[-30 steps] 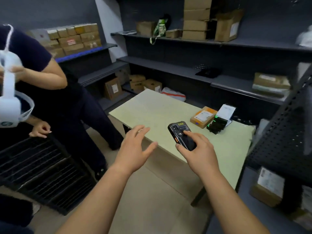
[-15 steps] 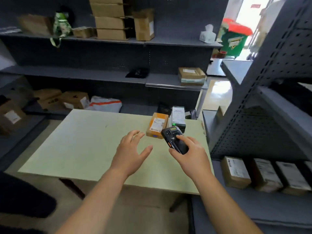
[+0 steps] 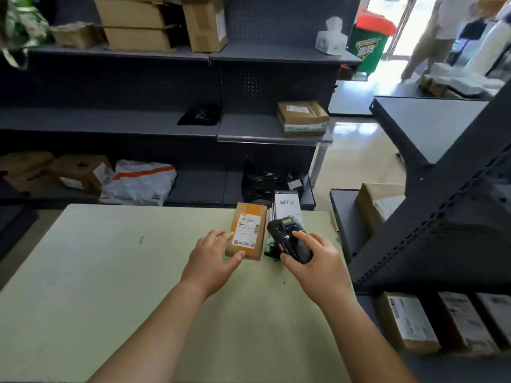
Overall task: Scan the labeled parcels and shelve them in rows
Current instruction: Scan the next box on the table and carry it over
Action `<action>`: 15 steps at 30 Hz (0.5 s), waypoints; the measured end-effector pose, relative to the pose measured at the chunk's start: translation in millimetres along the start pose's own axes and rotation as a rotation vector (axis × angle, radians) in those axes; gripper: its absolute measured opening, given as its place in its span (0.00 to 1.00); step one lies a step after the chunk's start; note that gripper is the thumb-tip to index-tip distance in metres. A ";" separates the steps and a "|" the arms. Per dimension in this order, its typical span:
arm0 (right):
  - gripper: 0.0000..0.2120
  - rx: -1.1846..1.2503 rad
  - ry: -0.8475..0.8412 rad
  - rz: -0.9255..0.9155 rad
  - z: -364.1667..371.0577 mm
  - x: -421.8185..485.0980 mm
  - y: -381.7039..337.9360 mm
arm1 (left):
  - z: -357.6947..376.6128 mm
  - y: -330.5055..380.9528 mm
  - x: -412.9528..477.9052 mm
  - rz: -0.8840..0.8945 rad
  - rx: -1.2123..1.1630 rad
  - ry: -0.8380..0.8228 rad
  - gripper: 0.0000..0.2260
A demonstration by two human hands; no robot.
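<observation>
A small brown parcel with an orange band and a white label (image 3: 248,229) lies on the pale green table (image 3: 110,272). My left hand (image 3: 214,258) reaches it with spread fingers, thumb at its near edge and fingertips at its left side. My right hand (image 3: 315,261) grips a black handheld scanner (image 3: 287,239) just right of the parcel, screen facing up. Behind the scanner lies a dark packet with a white barcode label (image 3: 287,205), partly hidden.
Grey shelves along the back wall hold cartons (image 3: 302,117), a white mailer bag (image 3: 141,181) and a black bag (image 3: 200,116). A dark rack (image 3: 442,230) stands at the right, with labeled parcels (image 3: 406,322) in a row on its bottom shelf. A person stands by the door, far right.
The view has swung right and closer to the table. My left hand has moved forward to the orange-banded parcel. My right hand still holds the scanner, now beside the parcel.
</observation>
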State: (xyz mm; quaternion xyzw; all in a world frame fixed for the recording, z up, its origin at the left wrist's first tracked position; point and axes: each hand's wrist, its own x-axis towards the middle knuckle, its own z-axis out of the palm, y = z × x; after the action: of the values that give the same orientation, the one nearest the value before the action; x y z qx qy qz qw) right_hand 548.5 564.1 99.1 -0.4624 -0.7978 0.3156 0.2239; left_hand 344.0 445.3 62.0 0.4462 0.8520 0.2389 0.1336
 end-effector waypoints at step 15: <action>0.26 -0.127 0.049 0.082 35.7 65.3 32.0 | 113.9 -44.7 107.2 -0.112 0.197 -0.209 0.32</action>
State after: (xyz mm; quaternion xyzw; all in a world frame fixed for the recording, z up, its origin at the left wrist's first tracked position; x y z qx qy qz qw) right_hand 513.6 622.8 55.7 -0.5156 -0.7909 0.2619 0.2002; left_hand 302.4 544.6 -59.9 0.4313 0.8764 0.0987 0.1901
